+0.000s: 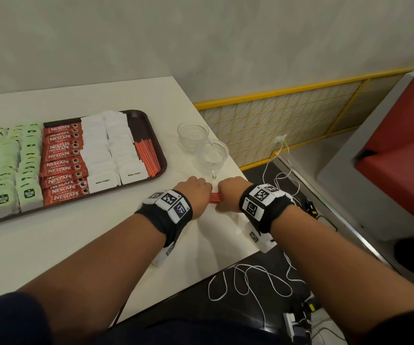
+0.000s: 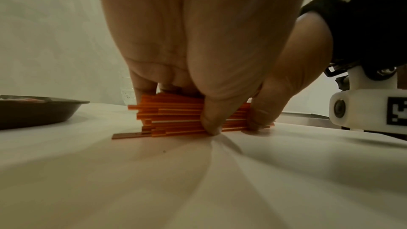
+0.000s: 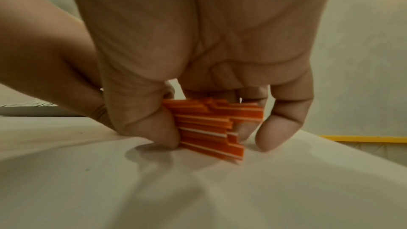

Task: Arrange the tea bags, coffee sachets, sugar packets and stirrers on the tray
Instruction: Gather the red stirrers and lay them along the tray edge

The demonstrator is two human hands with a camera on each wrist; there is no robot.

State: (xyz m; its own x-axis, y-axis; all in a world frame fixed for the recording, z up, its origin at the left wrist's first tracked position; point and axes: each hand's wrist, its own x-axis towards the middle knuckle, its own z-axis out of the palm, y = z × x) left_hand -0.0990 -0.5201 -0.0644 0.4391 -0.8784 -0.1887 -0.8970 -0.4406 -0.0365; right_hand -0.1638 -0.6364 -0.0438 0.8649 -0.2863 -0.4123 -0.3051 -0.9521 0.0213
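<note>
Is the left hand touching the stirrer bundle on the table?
Touching. In the left wrist view the left hand pinches the stirrer bundle, thumb in front and fingertips behind, with the bundle resting on the table.

One brown tray [image 1: 155, 135] sits on one white table [image 1: 76, 245]. It carries three rows of green tea bags [image 1: 30, 170], one column of about ten Nescafé sachets [image 1: 62, 168], two columns of white sugar packets [image 1: 101, 155] and one pile of orange stirrers [image 1: 148, 158]. Two glass cups [image 1: 202, 145] stand beside it. Two hands, left hand [image 1: 196, 192] and right hand [image 1: 231, 192], share a second stirrer bundle [image 1: 215, 197], too many to count.
</note>
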